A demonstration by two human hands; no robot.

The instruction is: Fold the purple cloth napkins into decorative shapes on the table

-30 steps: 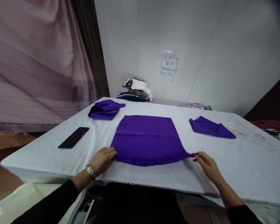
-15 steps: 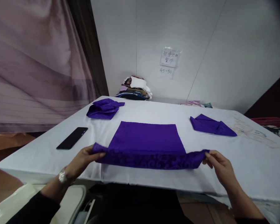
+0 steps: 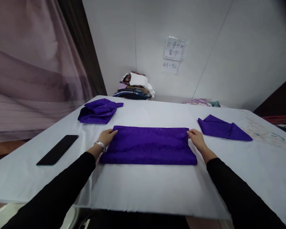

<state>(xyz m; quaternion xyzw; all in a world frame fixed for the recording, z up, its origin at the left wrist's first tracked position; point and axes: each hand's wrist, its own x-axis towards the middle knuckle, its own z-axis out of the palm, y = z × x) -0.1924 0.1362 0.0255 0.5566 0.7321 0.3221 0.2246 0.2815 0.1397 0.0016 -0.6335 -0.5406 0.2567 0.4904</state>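
A purple napkin (image 3: 149,146) lies folded into a wide rectangle on the white-covered table (image 3: 157,187). Its far left corner is pinched in my left hand (image 3: 107,138), which wears a silver bracelet at the wrist. At the far right corner, my right hand (image 3: 196,138) pinches the cloth between thumb and fingers. Beyond my left arm sits a purple napkin folded into a shape (image 3: 98,111), and to the right of my right hand lies a flatter folded purple napkin (image 3: 224,128).
A black phone (image 3: 58,149) lies on the table left of my left arm. Against the wall rises a pile of folded clothes (image 3: 135,86), and pink and green cloths (image 3: 200,102) lie farther right. Handwritten signs (image 3: 175,49) hang on the wall. A curtain (image 3: 33,63) borders the left.
Both hands have carried the napkin's near edge away from me and laid it over the far edge, so the cloth is now folded over. The view has shifted slightly.
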